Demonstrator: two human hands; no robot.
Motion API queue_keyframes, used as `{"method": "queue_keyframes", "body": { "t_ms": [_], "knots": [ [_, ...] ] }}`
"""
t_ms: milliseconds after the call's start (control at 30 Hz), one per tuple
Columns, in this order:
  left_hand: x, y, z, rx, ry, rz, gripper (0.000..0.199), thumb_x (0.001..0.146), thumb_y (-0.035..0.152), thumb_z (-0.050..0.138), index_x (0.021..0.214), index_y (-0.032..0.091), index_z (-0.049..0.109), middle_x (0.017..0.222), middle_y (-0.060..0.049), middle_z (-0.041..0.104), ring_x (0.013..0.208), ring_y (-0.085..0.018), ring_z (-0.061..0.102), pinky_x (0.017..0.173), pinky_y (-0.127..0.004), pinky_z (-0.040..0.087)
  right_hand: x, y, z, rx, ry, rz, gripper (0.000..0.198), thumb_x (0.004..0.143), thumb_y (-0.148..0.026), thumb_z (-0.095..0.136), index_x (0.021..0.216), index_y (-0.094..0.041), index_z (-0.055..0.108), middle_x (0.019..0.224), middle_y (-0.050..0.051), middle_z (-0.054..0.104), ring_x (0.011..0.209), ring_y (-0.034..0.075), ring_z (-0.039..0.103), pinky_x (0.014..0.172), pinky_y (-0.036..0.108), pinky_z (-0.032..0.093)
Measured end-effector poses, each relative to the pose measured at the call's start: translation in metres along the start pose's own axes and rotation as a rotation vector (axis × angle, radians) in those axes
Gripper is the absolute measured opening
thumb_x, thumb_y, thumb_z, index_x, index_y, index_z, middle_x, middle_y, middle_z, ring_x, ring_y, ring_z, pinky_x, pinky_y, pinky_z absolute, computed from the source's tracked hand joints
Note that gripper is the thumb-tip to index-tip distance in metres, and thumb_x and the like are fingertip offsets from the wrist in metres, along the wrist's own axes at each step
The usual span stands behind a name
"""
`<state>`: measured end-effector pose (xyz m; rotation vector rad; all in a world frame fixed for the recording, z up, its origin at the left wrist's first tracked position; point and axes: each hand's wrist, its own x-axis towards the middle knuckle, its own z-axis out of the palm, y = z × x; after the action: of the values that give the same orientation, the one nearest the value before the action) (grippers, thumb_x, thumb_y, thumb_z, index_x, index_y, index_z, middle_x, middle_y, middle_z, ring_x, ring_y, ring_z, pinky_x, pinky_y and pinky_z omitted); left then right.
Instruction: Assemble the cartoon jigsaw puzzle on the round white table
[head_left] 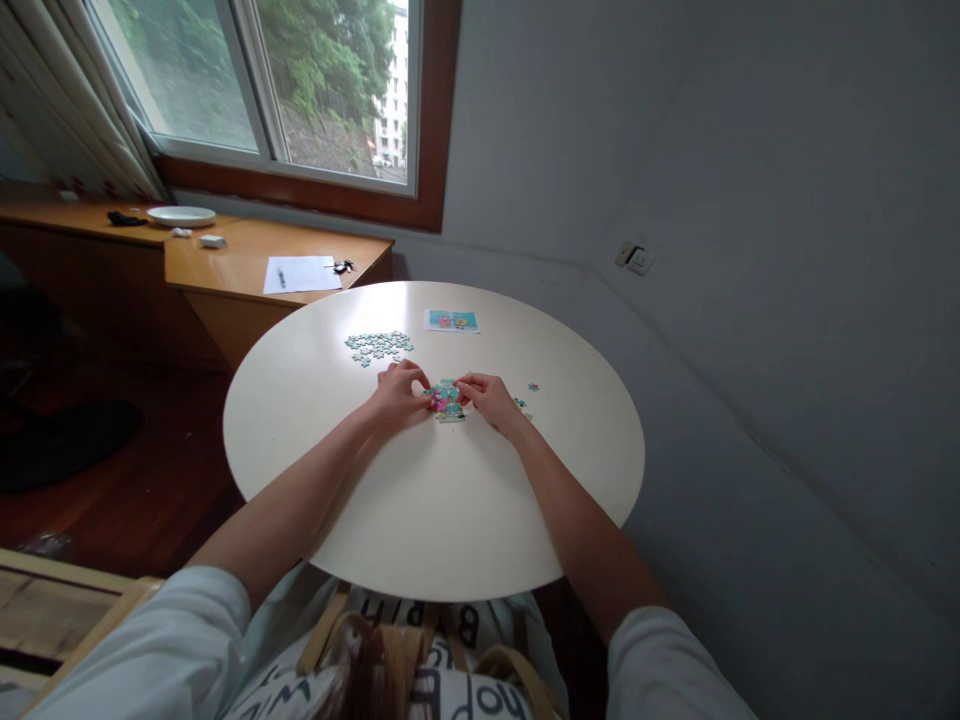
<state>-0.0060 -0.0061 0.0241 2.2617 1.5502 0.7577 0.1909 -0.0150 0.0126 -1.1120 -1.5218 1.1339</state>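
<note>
While the desk (pixel 352 243) off to the left carries a shallow white dish (pixel 181 216), I can't make out from here whether anything is in it. Next along, on the round white table (pixel 390 500), there's a spread of loose jigsaw pieces (pixel 379 345), pale on the sides I can see. They make up most of what is unjoined, so I'd judge the puzzle to be well short of whole.

The left hand (pixel 402 393) is just nearer than that spread, fingers curled, thumb and forefinger close together at the left edge of the small joined section (pixel 448 402). That colourful section lies flat between the two hands, its outline ragged; it's the part already done. Beyond it is a printed picture card (pixel 451 320). At the section's right edge, the right hand (pixel 487 397) has its thumb and fingertips nearly together; whether either hand grips a piece, I can't tell, as the fingers hide it.

Farthest right, a few stray pieces (pixel 520 403) lie by the right wrist, with a pinkish one (pixel 533 386) set apart. All the pieces I can see lie straight on the tabletop, in no container.
</note>
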Motion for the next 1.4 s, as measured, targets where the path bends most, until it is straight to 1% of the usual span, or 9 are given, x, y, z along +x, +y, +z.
{"method": "queue_keyframes", "body": {
  "t_ms": [300, 667, 967, 1400],
  "knots": [
    [-0.0009, 0.0011, 0.0005, 0.019, -0.009, -0.020, 0.014, 0.069, 0.034, 0.066, 0.078, 0.022, 0.068, 0.108, -0.005, 0.060, 0.111, -0.029, 0.050, 0.098, -0.048, 0.034, 0.0000, 0.0012, -0.0004, -0.016, -0.011, -0.023, 0.029, 0.069, -0.044, 0.066, 0.076, -0.016, 0.064, 0.059, 0.000, 0.062, 0.058, 0.013, 0.057, 0.062, 0.028, 0.044],
    [-0.0008, -0.0005, 0.0014, 0.018, -0.019, -0.013, 0.015, 0.069, 0.036, 0.066, 0.077, 0.023, 0.068, 0.106, -0.006, 0.060, 0.109, -0.030, 0.049, 0.096, -0.048, 0.034, 0.0003, 0.0023, 0.0003, -0.026, -0.016, -0.025, 0.030, 0.069, -0.046, 0.067, 0.075, -0.017, 0.064, 0.058, 0.000, 0.062, 0.057, 0.014, 0.058, 0.061, 0.028, 0.045],
    [-0.0017, 0.0028, -0.0009, 0.024, -0.036, -0.033, 0.016, 0.070, 0.035, 0.067, 0.078, 0.021, 0.068, 0.105, -0.006, 0.060, 0.108, -0.029, 0.049, 0.096, -0.047, 0.034, 0.0000, 0.0015, 0.0007, -0.031, -0.022, -0.018, 0.031, 0.068, -0.047, 0.067, 0.075, -0.017, 0.064, 0.059, 0.000, 0.063, 0.057, 0.014, 0.058, 0.062, 0.029, 0.046],
    [-0.0011, 0.0017, 0.0014, 0.028, -0.057, -0.028, 0.016, 0.070, 0.036, 0.066, 0.079, 0.023, 0.068, 0.107, -0.007, 0.060, 0.110, -0.030, 0.048, 0.098, -0.049, 0.033, -0.0008, 0.0035, 0.0025, -0.037, -0.028, -0.004, 0.027, 0.068, -0.043, 0.067, 0.074, -0.017, 0.064, 0.058, 0.000, 0.062, 0.057, 0.013, 0.057, 0.061, 0.027, 0.047]
  ]
}}
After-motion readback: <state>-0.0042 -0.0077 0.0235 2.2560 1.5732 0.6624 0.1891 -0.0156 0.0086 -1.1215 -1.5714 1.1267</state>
